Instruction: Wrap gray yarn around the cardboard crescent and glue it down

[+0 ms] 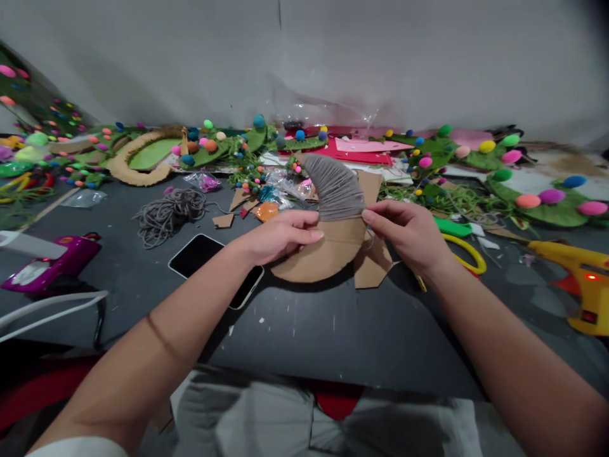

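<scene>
A crescent-shaped piece of cardboard (328,254) is held up above the table, its upper part wrapped in grey yarn (335,187) and its lower part bare. My left hand (285,236) grips the inner edge of the crescent, thumb on the front and the other fingers partly hidden. At the outer edge, my right hand (412,231) pinches the yarn where the wrapping ends. A loose heap of the same grey yarn (171,212) lies on the table to the left, with a strand leading toward the cardboard.
A phone (197,254) lies under my left forearm. A purple glue gun (57,260) is at the left, a yellow glue gun (580,279) at the right. Yellow-handled scissors (469,254) sit beside my right wrist. Cardboard scraps (373,263) and colourful pom-pom decorations (552,197) line the back.
</scene>
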`<state>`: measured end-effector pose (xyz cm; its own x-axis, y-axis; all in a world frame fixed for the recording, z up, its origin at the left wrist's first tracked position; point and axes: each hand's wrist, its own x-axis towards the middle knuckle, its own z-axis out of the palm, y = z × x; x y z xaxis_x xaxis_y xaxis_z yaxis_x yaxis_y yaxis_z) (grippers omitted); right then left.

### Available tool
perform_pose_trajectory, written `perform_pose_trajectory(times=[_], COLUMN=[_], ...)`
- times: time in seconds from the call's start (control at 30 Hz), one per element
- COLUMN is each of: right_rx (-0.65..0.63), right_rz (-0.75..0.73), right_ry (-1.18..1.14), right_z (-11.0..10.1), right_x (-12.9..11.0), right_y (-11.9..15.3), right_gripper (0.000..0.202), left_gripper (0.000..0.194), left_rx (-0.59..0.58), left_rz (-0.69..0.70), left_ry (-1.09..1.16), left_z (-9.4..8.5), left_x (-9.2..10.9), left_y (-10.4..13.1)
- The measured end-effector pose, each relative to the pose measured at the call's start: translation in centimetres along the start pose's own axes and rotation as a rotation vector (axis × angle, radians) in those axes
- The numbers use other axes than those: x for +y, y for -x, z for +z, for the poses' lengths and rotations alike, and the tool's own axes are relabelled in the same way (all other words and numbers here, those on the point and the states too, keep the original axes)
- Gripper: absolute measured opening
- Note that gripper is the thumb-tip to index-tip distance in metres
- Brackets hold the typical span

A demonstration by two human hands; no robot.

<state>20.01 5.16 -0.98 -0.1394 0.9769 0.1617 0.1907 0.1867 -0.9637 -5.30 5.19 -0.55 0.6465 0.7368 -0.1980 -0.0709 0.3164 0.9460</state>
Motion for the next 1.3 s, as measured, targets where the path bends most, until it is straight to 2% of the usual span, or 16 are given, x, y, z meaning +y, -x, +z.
perform_pose_trajectory(times=[0.13, 0.27, 0.37, 0.5, 0.63, 0.8, 0.9, 1.03, 1.2, 1.27, 1.3], right_rx=[0.001, 0.0, -0.002, -0.014, -0.104, -0.14, -0.138, -0.067, -0.104, -0.117, -0.118], right_rz=[-0.033, -0.051, -0.067, -0.113, -0.156, -0.194, -0.193, -0.223, -0.231, -0.245, -0.256], right_ry=[0.133, 0.17, 0.185, 0.206, 0.232, 0.323, 0.335, 0.396, 0.471, 0.531, 0.56], right_z=[0.4, 0.7, 0.8, 0.9, 0.6, -0.3, -0.6, -0.8, -0.6, -0.4, -0.4], right_x=[-0.2, -0.6, -1.1, -1.3, -0.4, 0.5, 0.3, 0.2, 0.1, -0.1, -0.2], right_y=[0.2, 0.5, 0.8, 1.1, 1.1, 1.3, 1.4, 1.4, 1.4, 1.5, 1.6], right_gripper=[0.023, 0.025, 0.029, 0.035, 0.03, 0.018, 0.015, 0.009, 0.007, 0.007, 0.008], left_gripper=[0.014, 0.015, 0.019, 0.025, 0.028, 0.059, 0.069, 0.073, 0.083, 0.083, 0.082], left_rx=[0.11, 0.274, 0.349, 0.344, 0.356, 0.386, 0.396, 0.391, 0.45, 0.47, 0.454], left_rz=[0.084, 0.218, 0.265, 0.32, 0.321, 0.279, 0.264, 0.265, 0.297, 0.242, 0.159], left_ry=[-0.258, -0.522, -0.608, -0.522, -0.502, -0.452, -0.462, -0.594, -0.877, -1.012, -1.086], left_z=[-0.2, 0.6, 1.3, 1.7, 1.3, 0.9, 1.1, 1.0, 0.4, 0.5, 0.6], left_x=[-0.1, -0.6, -0.9, -1.0, -1.2, -1.2, -1.1, -1.1, -1.4, -1.0, -0.6], left_y=[-0.6, -1.1, -1.1, -0.9, -0.6, -0.3, -0.2, -0.3, -0.4, -0.4, -0.4])
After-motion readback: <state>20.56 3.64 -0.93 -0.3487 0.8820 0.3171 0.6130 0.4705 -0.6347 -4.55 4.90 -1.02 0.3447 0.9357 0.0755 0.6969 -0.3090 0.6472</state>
